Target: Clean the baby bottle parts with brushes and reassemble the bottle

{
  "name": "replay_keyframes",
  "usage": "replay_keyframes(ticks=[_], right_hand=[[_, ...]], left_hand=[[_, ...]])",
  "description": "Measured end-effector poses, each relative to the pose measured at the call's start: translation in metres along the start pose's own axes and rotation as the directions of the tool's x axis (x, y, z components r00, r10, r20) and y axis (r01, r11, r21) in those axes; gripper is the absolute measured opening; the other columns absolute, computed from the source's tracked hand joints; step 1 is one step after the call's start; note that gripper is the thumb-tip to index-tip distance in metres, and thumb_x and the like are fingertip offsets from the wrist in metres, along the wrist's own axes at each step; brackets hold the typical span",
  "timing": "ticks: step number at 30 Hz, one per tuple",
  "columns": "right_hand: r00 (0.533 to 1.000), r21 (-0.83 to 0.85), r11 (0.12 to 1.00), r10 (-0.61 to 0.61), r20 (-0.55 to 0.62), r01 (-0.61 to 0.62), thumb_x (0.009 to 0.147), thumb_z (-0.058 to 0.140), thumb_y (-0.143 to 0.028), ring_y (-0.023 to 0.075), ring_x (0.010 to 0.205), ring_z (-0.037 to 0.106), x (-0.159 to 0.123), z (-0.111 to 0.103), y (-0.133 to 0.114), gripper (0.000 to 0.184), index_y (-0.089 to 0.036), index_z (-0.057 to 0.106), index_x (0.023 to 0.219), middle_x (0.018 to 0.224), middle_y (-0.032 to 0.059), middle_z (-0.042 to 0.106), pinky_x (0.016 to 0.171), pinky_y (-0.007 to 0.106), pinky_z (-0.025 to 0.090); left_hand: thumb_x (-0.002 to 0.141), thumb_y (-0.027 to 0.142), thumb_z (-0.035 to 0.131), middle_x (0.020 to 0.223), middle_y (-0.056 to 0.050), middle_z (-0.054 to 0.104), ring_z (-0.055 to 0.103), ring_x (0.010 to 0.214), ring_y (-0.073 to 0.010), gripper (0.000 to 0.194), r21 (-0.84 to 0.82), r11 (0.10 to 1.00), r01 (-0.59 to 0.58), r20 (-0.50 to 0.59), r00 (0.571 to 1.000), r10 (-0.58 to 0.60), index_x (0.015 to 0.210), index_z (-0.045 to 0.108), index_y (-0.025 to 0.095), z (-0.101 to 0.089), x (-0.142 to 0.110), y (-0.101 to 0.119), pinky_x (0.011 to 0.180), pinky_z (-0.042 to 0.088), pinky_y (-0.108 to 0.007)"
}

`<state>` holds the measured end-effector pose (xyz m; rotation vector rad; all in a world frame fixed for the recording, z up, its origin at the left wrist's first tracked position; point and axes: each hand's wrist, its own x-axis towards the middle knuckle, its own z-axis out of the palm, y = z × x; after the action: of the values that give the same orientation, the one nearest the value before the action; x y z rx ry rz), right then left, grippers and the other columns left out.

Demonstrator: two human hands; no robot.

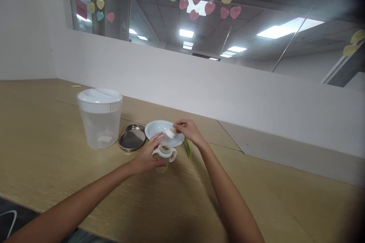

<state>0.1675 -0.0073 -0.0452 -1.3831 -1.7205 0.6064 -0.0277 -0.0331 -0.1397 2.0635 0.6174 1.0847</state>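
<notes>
Left hand (146,158) grips a two-handled baby bottle (164,152); right hand (188,129) pinches a white bottle top (170,133) near the plate (160,124), toward the table's (285,197) back edge

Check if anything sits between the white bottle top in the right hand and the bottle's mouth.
Nothing visible stands between the white bottle top and the open mouth of the two-handled bottle. Fingers of the left hand are just left of that gap.

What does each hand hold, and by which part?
Left hand: the two-handled bottle, by its left side. Right hand: the white cap, by its upper end.
</notes>
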Motion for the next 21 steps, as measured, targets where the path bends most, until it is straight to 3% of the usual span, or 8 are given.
replay_keyframes(ticks=[2,5,7,12,18,21], right_hand=[[0.998,0.097,0.993,0.057,0.041,-0.061,0.077,0.058,-0.019,0.0123,0.059,0.061,-0.001,0.003,0.0,0.011,-0.011,0.064,0.074,0.066,0.0035,0.065,0.063,0.025,0.053],[0.988,0.207,0.968,0.131,0.081,-0.145,0.078,0.058,-0.018,0.0125,0.058,0.062,-0.002,0.005,0.0,0.01,-0.012,0.064,0.072,0.061,0.003,0.064,0.063,0.025,0.055],[0.982,0.26,0.947,0.172,0.08,-0.188,0.078,0.058,-0.017,0.0122,0.057,0.061,-0.002,0.005,0.0,0.011,-0.012,0.063,0.07,0.059,0.0029,0.063,0.062,0.025,0.055],[0.968,0.34,0.91,0.25,0.006,-0.237,0.078,0.059,-0.013,0.0109,0.053,0.06,0.001,0.005,0.002,0.008,-0.012,0.062,0.071,0.057,0.002,0.062,0.059,0.022,0.055],[0.947,0.369,0.886,0.317,-0.043,-0.28,0.077,0.06,-0.013,0.0118,0.049,0.059,0.005,0.006,0.01,0.007,-0.01,0.061,0.071,0.055,0.0018,0.06,0.053,0.023,0.055],[0.938,0.353,0.898,0.322,-0.125,-0.262,0.077,0.06,-0.013,0.0121,0.049,0.06,0.009,0.005,0.017,0.008,-0.011,0.058,0.069,0.053,0.0007,0.059,0.05,0.022,0.054]], left_hand=[[0.062,0.036,0.075,0.148,-0.011,0.019,0.024,0.134,-0.0288,0.084,0.011,1.0,0.014,0.008,1.0,-0.014,0.136,0.036,0.023,-0.001,0.001,0.0,0.109,0.026,-0.043],[0.06,0.037,0.077,0.141,-0.011,0.036,0.031,0.131,-0.0294,0.082,-0.005,0.999,0.036,0.044,0.998,-0.036,0.133,0.041,0.021,-0.002,0.003,-0.005,0.11,0.023,-0.045],[0.058,0.037,0.078,0.139,-0.011,0.04,0.034,0.129,-0.0294,0.083,-0.04,0.998,0.042,0.051,0.998,-0.04,0.132,0.042,0.02,-0.002,0.005,-0.01,0.11,0.023,-0.045],[0.055,0.033,0.08,0.139,-0.012,0.039,0.04,0.126,-0.0279,0.098,-0.187,0.974,0.131,0.072,0.99,-0.12,0.138,0.031,0.019,-0.002,0.008,-0.012,0.106,0.032,-0.042],[0.055,0.029,0.08,0.134,-0.011,0.046,0.044,0.122,-0.0271,0.091,-0.212,0.958,0.191,0.133,0.977,-0.165,0.134,0.036,0.018,-0.007,0.009,-0.003,0.105,0.033,-0.04],[0.055,0.029,0.08,0.133,-0.011,0.047,0.044,0.121,-0.0275,0.088,-0.216,0.956,0.201,0.145,0.974,-0.172,0.132,0.038,0.018,-0.008,0.009,-0.003,0.103,0.035,-0.039]])
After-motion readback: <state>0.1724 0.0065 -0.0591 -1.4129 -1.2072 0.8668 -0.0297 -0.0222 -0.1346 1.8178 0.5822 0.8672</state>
